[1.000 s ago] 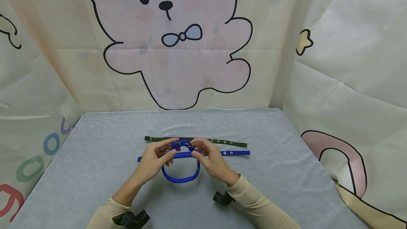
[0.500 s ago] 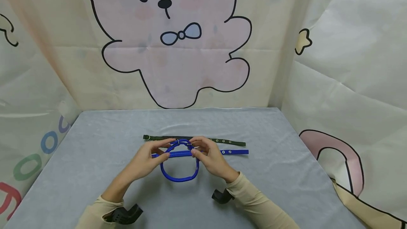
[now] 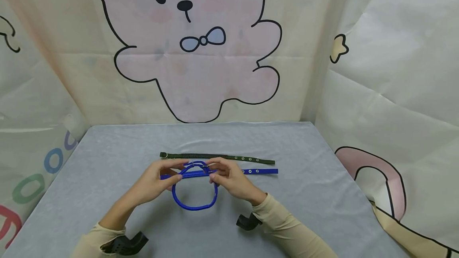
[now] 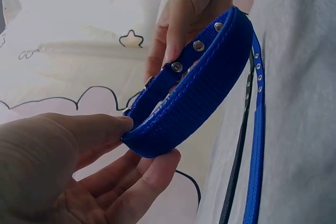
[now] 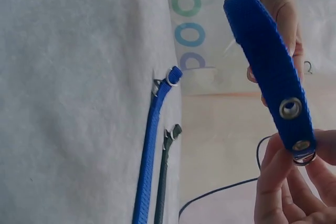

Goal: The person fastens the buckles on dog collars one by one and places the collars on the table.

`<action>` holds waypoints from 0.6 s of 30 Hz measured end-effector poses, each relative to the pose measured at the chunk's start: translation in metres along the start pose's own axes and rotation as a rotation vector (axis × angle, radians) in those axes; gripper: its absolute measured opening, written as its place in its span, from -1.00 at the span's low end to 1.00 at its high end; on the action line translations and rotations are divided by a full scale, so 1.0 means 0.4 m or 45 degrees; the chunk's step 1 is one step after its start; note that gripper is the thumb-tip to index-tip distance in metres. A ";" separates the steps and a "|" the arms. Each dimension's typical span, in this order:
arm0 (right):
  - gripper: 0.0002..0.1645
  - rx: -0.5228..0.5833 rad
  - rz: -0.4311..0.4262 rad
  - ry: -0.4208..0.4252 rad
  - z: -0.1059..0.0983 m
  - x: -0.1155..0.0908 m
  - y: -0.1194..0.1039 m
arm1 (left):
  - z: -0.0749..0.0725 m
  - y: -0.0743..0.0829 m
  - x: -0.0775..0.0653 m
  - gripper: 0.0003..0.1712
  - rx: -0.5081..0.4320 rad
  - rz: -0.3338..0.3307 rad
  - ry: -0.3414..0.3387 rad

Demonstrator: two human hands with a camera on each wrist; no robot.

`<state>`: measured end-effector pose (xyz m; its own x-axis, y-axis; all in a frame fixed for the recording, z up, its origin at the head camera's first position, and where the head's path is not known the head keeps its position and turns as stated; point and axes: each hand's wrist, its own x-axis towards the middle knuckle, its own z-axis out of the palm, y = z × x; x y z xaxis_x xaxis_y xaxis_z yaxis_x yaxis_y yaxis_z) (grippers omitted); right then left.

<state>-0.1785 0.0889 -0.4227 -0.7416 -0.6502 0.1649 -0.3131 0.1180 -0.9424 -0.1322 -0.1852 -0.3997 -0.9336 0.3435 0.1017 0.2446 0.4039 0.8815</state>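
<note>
Your left hand (image 3: 156,181) grips lightly: thumb to one side of the blue collar loop (image 4: 202,95), fingertips against the other, only the strap between them. Remaining fingers slightly bent and spread.

Your right hand (image 3: 231,180) pinches the same loop from the opposite side, thumb and fingers close together on the strap. Metal ring (image 5: 304,159) right at those fingertips; an eyelet (image 5: 290,108) near them. Whether the buckle is fastened, cannot tell; your fingers cover part of it.

Loop itself: between your two sets of fingers, raised off the grey cloth (image 3: 294,150), its padded lower curve hanging below your fingertips, on your side.

Past the fingers, a second blue collar (image 3: 263,171) lies flat, crossing behind the loop in the head view; its eyelet end runs out to the right of your right fingers. Beyond that, farther from your fingertips, a dark green collar (image 3: 251,159), also flat, roughly alongside.

Behind the wrists: a black mount on each, left (image 3: 125,244) and right (image 3: 248,222).
</note>
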 end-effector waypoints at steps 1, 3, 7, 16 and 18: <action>-0.55 0.002 0.010 -0.016 0.003 0.001 0.000 | -0.003 -0.003 -0.003 -0.54 0.001 -0.007 -0.005; -0.53 -0.003 0.027 -0.042 0.010 0.003 0.001 | -0.008 -0.009 -0.011 -0.54 0.005 -0.020 -0.015; -0.49 -0.007 0.067 -0.074 0.025 0.007 0.005 | -0.021 -0.021 -0.024 -0.55 0.004 -0.044 -0.018; -0.43 0.014 0.089 -0.133 0.059 0.022 0.011 | -0.053 -0.041 -0.049 -0.52 0.000 -0.068 -0.040; -0.43 0.021 0.087 -0.146 0.067 0.026 0.013 | -0.058 -0.044 -0.055 -0.52 0.004 -0.075 -0.043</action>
<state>-0.1718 0.0627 -0.4338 -0.6881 -0.7225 0.0667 -0.2535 0.1533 -0.9551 -0.1221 -0.2197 -0.4067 -0.9370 0.3478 0.0340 0.1906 0.4270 0.8840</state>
